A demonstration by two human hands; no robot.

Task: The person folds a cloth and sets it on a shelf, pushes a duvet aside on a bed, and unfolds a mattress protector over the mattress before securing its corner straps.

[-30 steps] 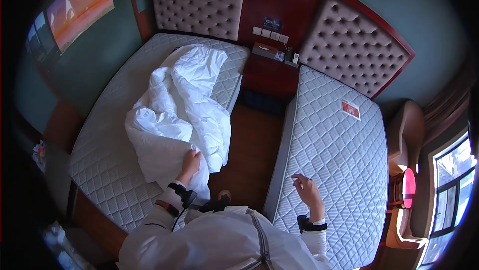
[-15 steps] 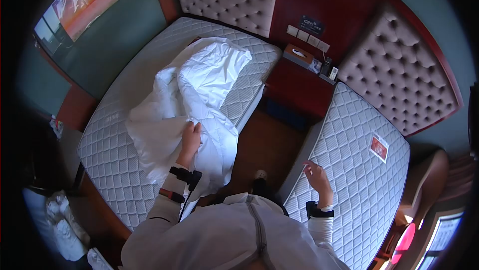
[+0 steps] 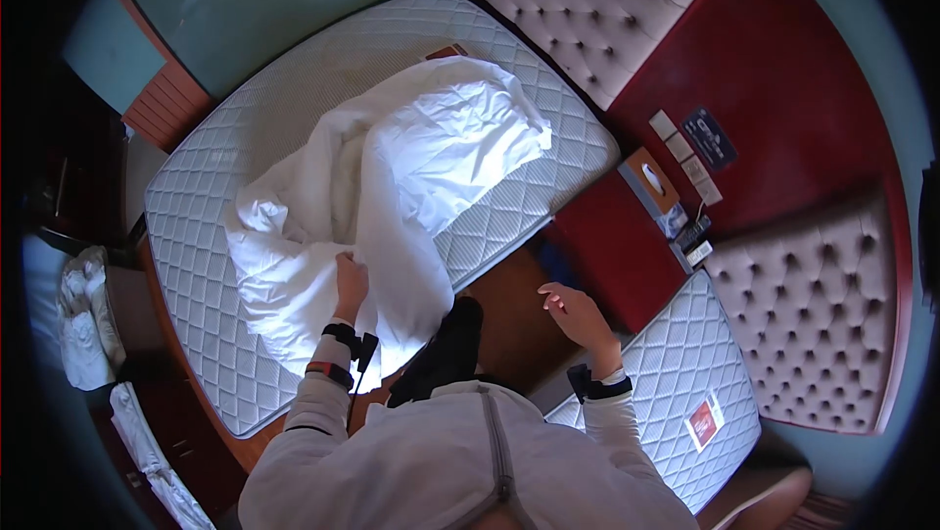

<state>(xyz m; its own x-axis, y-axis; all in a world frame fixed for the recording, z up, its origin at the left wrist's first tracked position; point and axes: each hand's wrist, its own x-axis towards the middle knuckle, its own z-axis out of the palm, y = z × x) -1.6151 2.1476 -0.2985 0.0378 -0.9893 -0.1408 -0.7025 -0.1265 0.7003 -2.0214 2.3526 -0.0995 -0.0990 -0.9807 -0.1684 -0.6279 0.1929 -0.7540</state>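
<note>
White duvet (image 3: pixel 455 153) bunched on the left mattress (image 3: pixel 206 265), and we see the left hand (image 3: pixel 352 287), fingers gripping it nearside; right hand (image 3: pixel 580 318), fingers loosely open!

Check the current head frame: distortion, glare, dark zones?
Head view: fisheye bows the red headboard panel along its outer edge; head view: black vignette swallows the corners; head view: white duvet looks brightest, folds readable; head view: left hand and right hand outlines readable.
</note>
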